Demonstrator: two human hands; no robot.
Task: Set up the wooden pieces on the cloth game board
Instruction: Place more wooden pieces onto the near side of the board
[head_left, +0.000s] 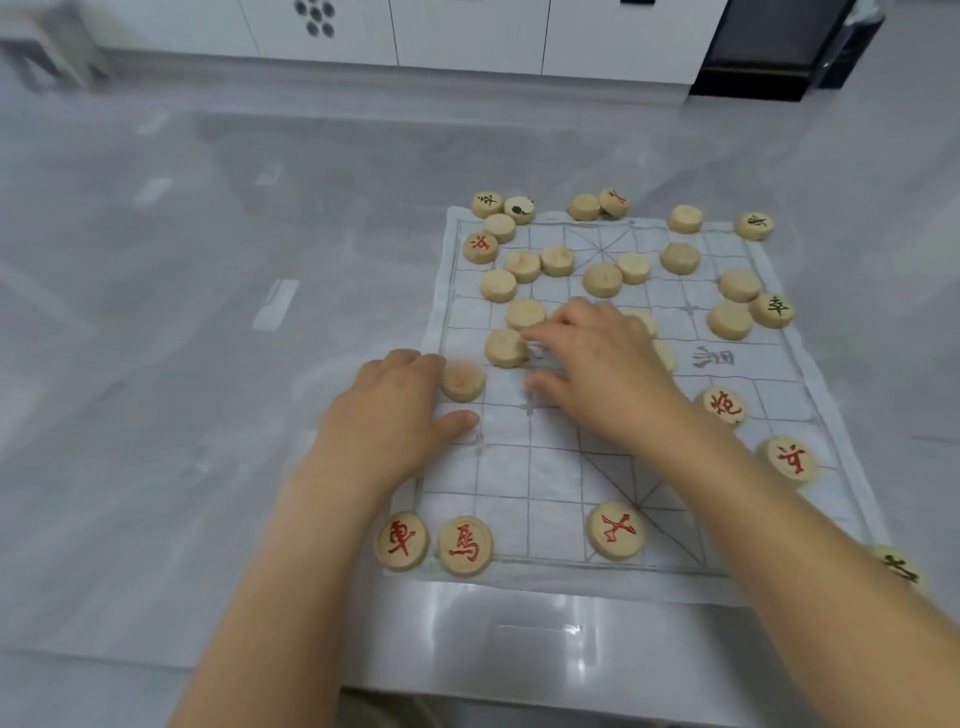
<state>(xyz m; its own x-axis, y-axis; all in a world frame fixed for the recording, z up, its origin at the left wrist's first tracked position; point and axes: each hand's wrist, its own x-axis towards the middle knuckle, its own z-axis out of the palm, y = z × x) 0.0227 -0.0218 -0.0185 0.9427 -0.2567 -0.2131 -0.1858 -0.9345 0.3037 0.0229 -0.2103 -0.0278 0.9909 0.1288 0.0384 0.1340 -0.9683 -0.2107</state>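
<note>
A white cloth game board (545, 467) with a printed grid lies on a glossy table. Several round wooden pieces lie scattered on its far half, most face down. Face-up red pieces stand on the near row (401, 540), (465, 545), (616, 530), and two more lie at the right side (724, 406), (792, 460). My left hand (389, 421) rests at the board's left edge, its fingers touching a blank piece (462, 382). My right hand (597, 364) reaches over the middle, fingertips at a blank piece (506, 347); whether it grips one I cannot tell.
The table's near edge (519, 680) runs just below the cloth. One piece (901, 566) lies off the cloth at the right. White cabinets (467, 31) and a dark unit (769, 47) stand across the grey floor.
</note>
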